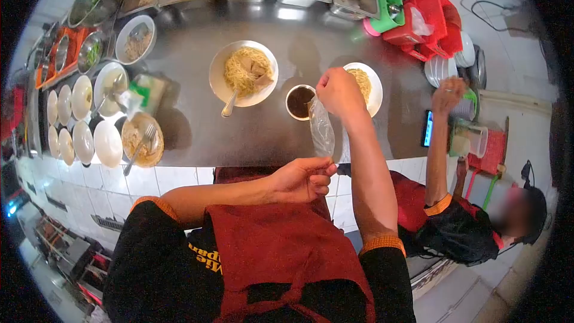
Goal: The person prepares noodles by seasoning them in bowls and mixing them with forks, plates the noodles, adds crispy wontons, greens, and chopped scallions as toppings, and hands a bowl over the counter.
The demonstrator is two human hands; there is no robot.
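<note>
Over the counter (251, 137) near its front edge, a clear plastic bag (323, 131) is spanning both hands: L hand (305, 180) is pinching its lower end, R hand (341, 91) is apparently pinching its upper end, just beside the dark-liquid cup (287, 106). Bag contents aren't showing clearly. Current step, prob.: opening or straightening bag. Next move is likely calling for steady two-hand control, w/ bag clearing cup & noodle plate (375, 93).

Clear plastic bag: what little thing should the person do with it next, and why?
Perhaps gently straighten the clear plastic bag between both hands: the left hand pinches its lower end, the right hand is at its upper end, and its middle looks crumpled.
</note>
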